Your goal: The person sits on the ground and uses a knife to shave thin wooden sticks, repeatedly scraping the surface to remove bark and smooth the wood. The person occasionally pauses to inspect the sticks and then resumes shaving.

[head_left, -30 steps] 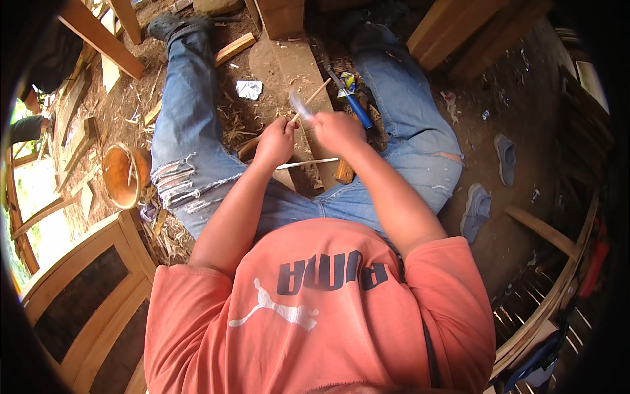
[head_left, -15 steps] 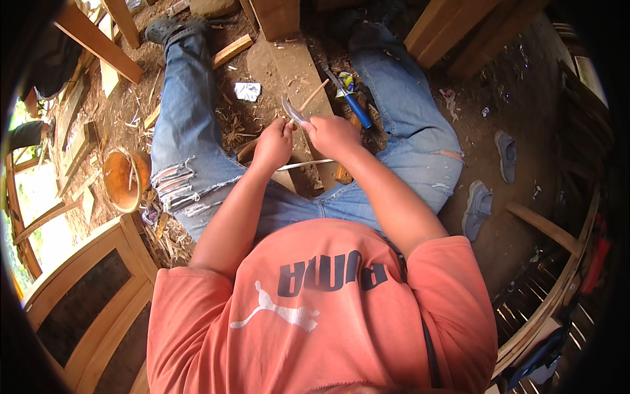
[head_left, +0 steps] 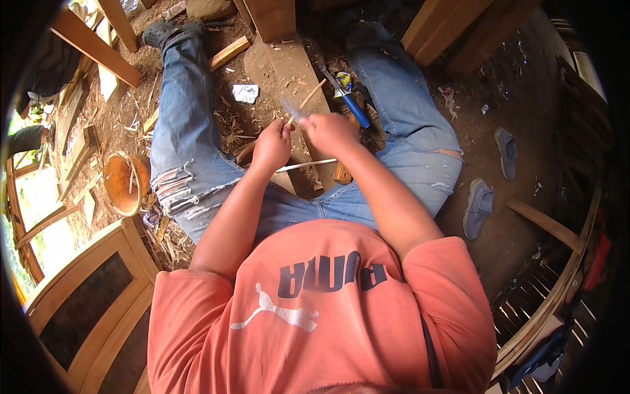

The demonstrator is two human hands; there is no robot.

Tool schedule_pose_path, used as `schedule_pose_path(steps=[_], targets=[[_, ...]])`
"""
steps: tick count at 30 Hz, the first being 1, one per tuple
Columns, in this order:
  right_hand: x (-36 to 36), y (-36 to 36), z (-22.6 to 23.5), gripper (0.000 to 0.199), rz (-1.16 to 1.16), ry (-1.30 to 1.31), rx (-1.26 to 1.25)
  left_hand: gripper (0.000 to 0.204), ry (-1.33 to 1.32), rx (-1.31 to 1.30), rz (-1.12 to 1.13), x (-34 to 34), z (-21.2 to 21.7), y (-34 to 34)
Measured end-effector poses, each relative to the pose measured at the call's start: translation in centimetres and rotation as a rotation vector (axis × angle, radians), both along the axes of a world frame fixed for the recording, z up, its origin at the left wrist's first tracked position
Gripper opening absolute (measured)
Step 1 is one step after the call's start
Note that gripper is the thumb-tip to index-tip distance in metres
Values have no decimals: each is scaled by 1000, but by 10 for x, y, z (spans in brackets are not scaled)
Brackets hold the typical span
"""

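Observation:
Between my outstretched legs, my left hand (head_left: 272, 145) is closed around one end of a thin wooden stick (head_left: 313, 94), which slants up and to the right. My right hand (head_left: 331, 135) grips a knife; its blade (head_left: 291, 109), smeared by motion, lies close to the stick by my left fingers. The knife's handle is hidden in my right fist. Below both hands, a thin pale stick (head_left: 306, 165) lies across a wooden board (head_left: 295, 69) on the ground. A tool with a blue handle and a metal blade (head_left: 356, 110) lies right of the board.
Wood shavings and offcuts litter the dirt floor. An orange bowl (head_left: 126, 184) stands left of my left leg, near a wooden chair-like frame (head_left: 98, 299). Wooden posts (head_left: 274, 20) rise ahead. Grey shoes (head_left: 478, 210) lie at right. Another person's sleeve (head_left: 25, 140) shows far left.
The knife blade has shifted slightly toward the upper left and is now blurred. Both hands stay almost where they were, still holding the stick and the knife.

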State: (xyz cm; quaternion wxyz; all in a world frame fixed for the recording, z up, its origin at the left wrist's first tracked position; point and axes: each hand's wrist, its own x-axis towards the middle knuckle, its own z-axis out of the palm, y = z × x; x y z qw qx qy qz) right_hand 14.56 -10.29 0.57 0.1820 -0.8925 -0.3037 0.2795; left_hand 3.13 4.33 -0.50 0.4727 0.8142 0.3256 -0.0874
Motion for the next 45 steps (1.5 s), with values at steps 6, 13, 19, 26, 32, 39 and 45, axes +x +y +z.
schedule_pose_path(steps=[6,13,19,26,32,39,45], targets=[[-5,0,-2,47,58,-15,43,31,31,-33,12,-2,-2,1],[-2,-2,-3,47,29,-8,6,29,-33,-5,13,-4,-6,0],[4,-3,-6,44,20,-19,-38,30,8,-8,13,-2,-2,0],[12,6,6,45,-109,74,-101,30,2,-19,30,-2,-6,1],[-3,-3,-6,47,48,-22,37,30,-37,-12,35,-1,-6,1],[19,-10,-25,47,-158,-66,16,31,-9,-60,32,-5,1,1],[43,-12,-2,47,-344,-152,130,31,-71,-65,42,3,4,-4]])
